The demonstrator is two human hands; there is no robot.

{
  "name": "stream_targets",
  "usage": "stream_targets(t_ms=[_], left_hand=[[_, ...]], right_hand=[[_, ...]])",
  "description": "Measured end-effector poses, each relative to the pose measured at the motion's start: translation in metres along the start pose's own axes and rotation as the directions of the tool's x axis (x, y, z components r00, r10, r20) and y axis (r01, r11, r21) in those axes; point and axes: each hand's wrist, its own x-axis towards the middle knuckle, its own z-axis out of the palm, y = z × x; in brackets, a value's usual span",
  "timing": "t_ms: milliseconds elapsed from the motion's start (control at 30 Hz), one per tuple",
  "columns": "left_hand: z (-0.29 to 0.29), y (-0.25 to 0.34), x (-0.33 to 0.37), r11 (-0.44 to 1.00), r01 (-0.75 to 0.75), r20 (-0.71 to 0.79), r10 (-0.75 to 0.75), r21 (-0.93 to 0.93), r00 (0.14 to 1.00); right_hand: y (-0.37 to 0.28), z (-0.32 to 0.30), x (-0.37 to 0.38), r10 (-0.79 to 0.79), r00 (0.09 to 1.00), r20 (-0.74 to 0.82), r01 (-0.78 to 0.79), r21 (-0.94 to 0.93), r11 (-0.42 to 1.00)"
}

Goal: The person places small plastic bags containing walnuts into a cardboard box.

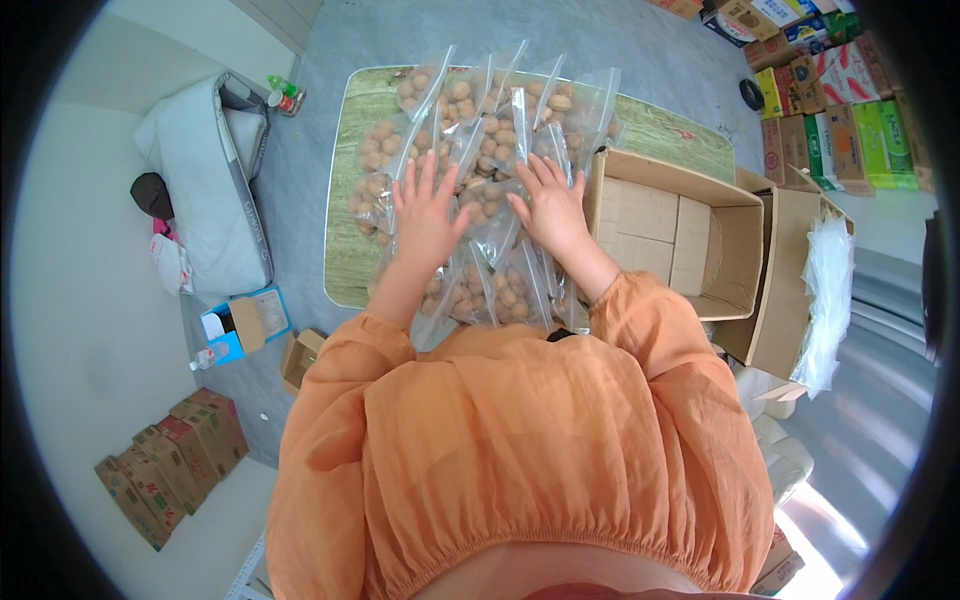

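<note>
Several clear zip bags of walnuts (380, 146) lie in rows on a green wood-grain table (350, 250). My left hand (427, 213) rests with fingers spread on the bags at the left of the middle rows. To its right, my right hand (550, 205) also lies spread over the bags, near the open cardboard box. Neither hand is wrapped round anything. Between my hands is a bag of walnuts (482, 205), partly covered by plastic glare. More walnut bags (510, 295) lie close to my body, below my wrists.
An open cardboard box (640, 215) stands at the table's right, beside another box (775, 290) with clear plastic bags (828, 300) over its edge. Folded grey bedding (215, 190) and a blue box (245, 325) are at left. Stacked cartons (840, 110) stand far right.
</note>
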Motion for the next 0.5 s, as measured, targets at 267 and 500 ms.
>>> stream_targets(t_ms=[267,500], left_hand=[[0.010,-0.004,0.013,0.996,-0.046,-0.065,0.041,-0.078,0.997],[0.014,-0.038,0.071,0.994,0.039,-0.113,-0.051,-0.104,0.992]], right_hand=[[0.006,0.003,-0.003,-0.004,1.000,0.004,0.004,0.002,1.000],[0.004,-0.001,-0.003,-0.005,0.999,0.040,0.005,0.015,1.000]])
